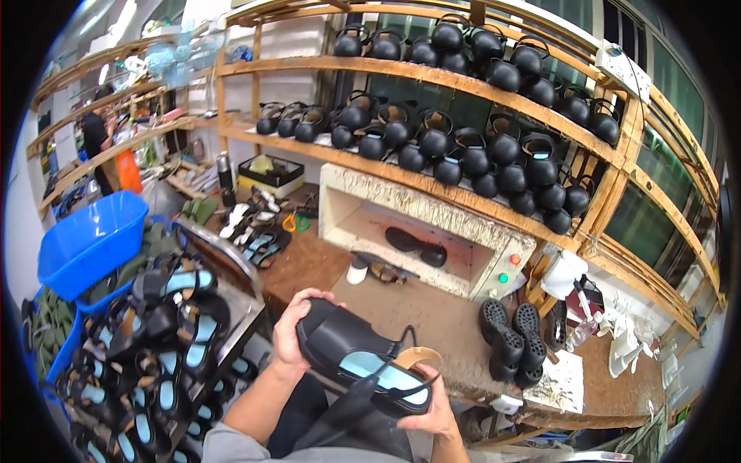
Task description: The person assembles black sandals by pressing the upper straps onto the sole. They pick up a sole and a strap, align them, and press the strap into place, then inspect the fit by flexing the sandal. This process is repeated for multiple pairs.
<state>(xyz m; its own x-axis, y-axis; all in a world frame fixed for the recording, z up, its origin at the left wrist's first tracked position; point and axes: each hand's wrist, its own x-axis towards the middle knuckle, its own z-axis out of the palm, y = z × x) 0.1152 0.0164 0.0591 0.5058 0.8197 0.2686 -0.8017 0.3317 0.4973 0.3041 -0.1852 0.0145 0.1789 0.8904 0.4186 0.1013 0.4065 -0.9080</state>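
A black closed-toe sandal [340,337] with a light blue insole patch is held up between my two hands in front of the bench. My left hand [290,337] grips its rounded toe end, fingers along the far side. At the heel end, my right hand [434,407] holds the shoe near a thin black strap and a tan inner band. The underside of the sandal is hidden. Just beyond it on the bench, a white cup-like container [356,270] stands beside a dark strappy piece [388,272].
Wooden shelves [432,71] carry rows of black shoes. Below sits an open-fronted box [401,217] with red and green buttons and two dark pieces inside. Black soles [502,339] lie on the bench at right. Left are a heap of sandals [162,378] and a blue tub [91,239].
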